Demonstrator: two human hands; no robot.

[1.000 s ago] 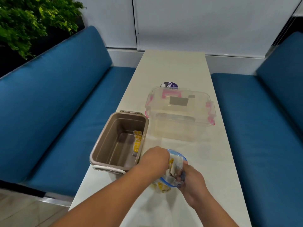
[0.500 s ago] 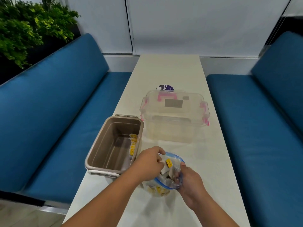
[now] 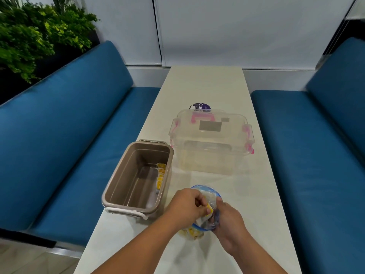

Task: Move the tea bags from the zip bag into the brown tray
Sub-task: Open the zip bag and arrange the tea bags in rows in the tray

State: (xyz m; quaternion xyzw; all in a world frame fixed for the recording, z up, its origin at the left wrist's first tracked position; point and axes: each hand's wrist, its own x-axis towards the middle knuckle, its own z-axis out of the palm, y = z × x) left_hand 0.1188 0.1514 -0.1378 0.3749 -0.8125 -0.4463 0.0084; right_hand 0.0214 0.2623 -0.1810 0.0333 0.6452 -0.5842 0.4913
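A clear zip bag [image 3: 209,196] with a blue rim stands open on the white table, near the front. My right hand [image 3: 227,218] grips its right edge. My left hand [image 3: 187,206] is at the bag's mouth and pinches a tea bag with a yellow tag [image 3: 209,210]. More yellow tea bags [image 3: 192,233] show through the bag's lower part. The brown tray [image 3: 118,186] stands just left of the bag, with several tea bags [image 3: 161,175] along its right inner wall.
A clear lidded box with pink clasps [image 3: 211,141] stands behind the bag, and a purple round label [image 3: 201,107] lies behind it. Blue benches [image 3: 65,151] flank the table [image 3: 205,86] on both sides. A green plant [image 3: 33,36] is at far left.
My left hand has closed its fingers on a yellow-tagged tea bag at the bag's mouth. My right hand has kept its hold on the bag. The camera has tilted slightly.
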